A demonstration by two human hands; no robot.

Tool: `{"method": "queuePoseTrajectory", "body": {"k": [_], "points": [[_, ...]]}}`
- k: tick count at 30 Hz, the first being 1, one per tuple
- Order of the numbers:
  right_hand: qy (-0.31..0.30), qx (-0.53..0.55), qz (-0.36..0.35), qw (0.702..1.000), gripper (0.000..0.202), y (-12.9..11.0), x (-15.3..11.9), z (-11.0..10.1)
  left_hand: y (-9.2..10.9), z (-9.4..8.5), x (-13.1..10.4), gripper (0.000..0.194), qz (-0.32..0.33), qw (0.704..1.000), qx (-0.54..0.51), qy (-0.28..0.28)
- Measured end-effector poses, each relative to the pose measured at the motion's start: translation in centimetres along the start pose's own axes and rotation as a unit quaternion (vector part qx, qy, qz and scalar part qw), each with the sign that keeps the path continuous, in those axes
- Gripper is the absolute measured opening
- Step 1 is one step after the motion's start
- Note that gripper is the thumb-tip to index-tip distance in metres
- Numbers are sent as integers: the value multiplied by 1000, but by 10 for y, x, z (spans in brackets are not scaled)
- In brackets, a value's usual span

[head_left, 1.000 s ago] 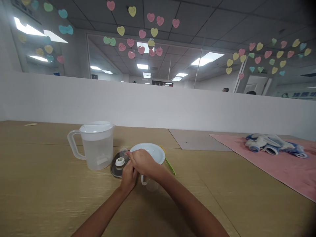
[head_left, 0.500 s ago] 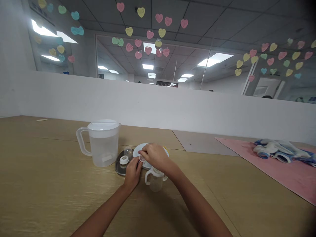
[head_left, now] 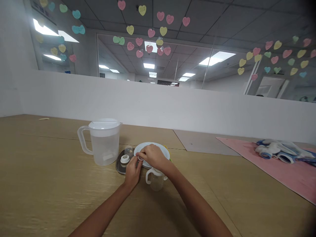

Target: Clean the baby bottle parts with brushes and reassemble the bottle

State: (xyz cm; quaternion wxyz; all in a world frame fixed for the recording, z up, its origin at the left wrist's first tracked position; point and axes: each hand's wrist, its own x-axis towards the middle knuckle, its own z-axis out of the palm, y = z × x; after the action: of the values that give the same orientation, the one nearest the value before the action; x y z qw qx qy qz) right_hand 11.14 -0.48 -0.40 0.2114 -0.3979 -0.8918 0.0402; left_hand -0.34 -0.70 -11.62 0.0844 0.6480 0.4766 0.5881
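Observation:
My left hand [head_left: 132, 171] and my right hand [head_left: 153, 156] meet over the front left edge of a white plate [head_left: 145, 144]. Between their fingertips they pinch a small, pale, round piece [head_left: 140, 158], mostly covered by the fingers. Just below my right hand stands a clear bottle [head_left: 157, 182] with two white handles, its top partly hidden by that hand. Left of my hands, a dark metal tray [head_left: 119, 169] bears a white ring-shaped cap [head_left: 124, 159] and a clear dome cover [head_left: 128, 151].
A translucent lidded pitcher [head_left: 105, 144] stands left of the tray. At the right, white and blue gloves [head_left: 283, 151] lie on a pink mat [head_left: 269, 171]. A white wall [head_left: 158, 105] rises behind the wooden table [head_left: 61, 184]. Something yellow shows behind the plate.
The view has shifted slightly. My right hand has moved a little left and uncovers more of the plate; both hands still hold the small piece, which now shows less.

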Motion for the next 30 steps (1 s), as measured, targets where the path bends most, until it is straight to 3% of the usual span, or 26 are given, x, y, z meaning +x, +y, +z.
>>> {"method": "queuePoseTrajectory", "body": {"k": [16, 30], "points": [[92, 76, -34, 992, 44, -13, -17, -55, -3, 4, 4, 28, 59, 998, 19, -34], [161, 213, 24, 963, 38, -1, -25, -81, -1, 6, 4, 24, 51, 997, 40, -40]]}}
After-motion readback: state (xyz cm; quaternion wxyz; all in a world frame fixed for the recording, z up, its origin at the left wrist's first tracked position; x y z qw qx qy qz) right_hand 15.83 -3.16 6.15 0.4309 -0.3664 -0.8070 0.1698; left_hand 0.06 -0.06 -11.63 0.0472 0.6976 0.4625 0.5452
